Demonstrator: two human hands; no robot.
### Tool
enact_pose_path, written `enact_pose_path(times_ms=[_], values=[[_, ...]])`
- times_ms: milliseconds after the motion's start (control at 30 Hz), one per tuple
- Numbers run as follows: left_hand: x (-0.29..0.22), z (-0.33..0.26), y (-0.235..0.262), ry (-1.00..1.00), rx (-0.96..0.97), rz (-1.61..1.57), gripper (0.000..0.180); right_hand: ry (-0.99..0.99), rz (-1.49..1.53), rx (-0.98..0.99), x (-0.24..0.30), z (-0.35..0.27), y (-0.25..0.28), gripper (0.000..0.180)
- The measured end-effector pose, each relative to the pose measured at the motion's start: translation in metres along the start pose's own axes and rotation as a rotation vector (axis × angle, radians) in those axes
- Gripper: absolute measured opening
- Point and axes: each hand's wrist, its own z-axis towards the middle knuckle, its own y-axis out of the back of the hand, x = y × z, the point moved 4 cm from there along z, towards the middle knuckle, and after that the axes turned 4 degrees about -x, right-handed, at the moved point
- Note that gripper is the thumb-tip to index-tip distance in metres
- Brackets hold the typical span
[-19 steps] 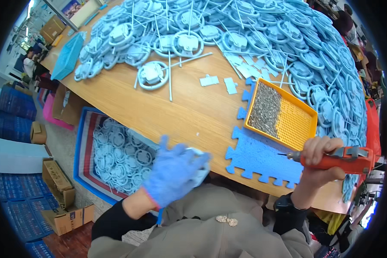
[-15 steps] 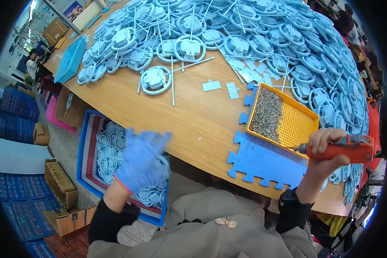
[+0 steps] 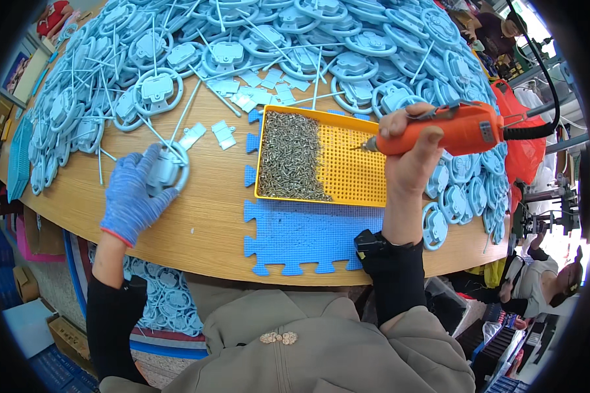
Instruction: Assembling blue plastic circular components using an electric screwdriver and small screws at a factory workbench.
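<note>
My left hand point(image 3: 132, 191), in a blue knitted glove, closes round the left side of a light-blue plastic steering wheel point(image 3: 166, 171) on the wooden table. Its thumb lies at the near rim and its fingers at the far side. In my bare right hand point(image 3: 410, 154) is an orange electric screwdriver point(image 3: 455, 128), held above a yellow tray point(image 3: 357, 171), its bit pointing left. Small metal screws point(image 3: 288, 157) fill the tray's left part. Beyond the held wheel lie two flat light-blue cover plates point(image 3: 223, 135).
A large heap of light-blue wheels point(image 3: 226, 56) with thin rods covers the far table. The tray rests on a blue foam mat point(image 3: 301, 229). Below the table's left edge, a lined bin holds more wheels point(image 3: 167, 298). The screwdriver's black cable point(image 3: 537, 131) runs up at right.
My left hand has moved from over the bin to the table and taken hold of a wheel. My right hand has raised the screwdriver. The whole view has shifted right.
</note>
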Motion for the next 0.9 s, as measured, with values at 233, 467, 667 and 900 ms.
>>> enact_pose_path(times_ms=[233, 467, 667, 900], values=[[-0.03, -0.012, -0.002, 0.19, 0.008, -0.108, 0.059, 0.003, 0.013, 0.015, -0.015, 0.009, -0.004, 0.058], [-0.039, -0.032, -0.004, 0.286, 0.0, -0.294, 0.055, 0.008, 0.019, 0.02, -0.02, 0.01, -0.001, 0.054], [-0.049, -0.017, 0.005, 0.003, -0.26, -0.081, 0.065, 0.016, -0.011, 0.018, -0.02, 0.004, -0.006, 0.054], [-0.038, -0.014, -0.006, -0.086, -0.046, -0.447, 0.079, 0.0, 0.073, -0.016, 0.03, 0.003, -0.018, 0.065]])
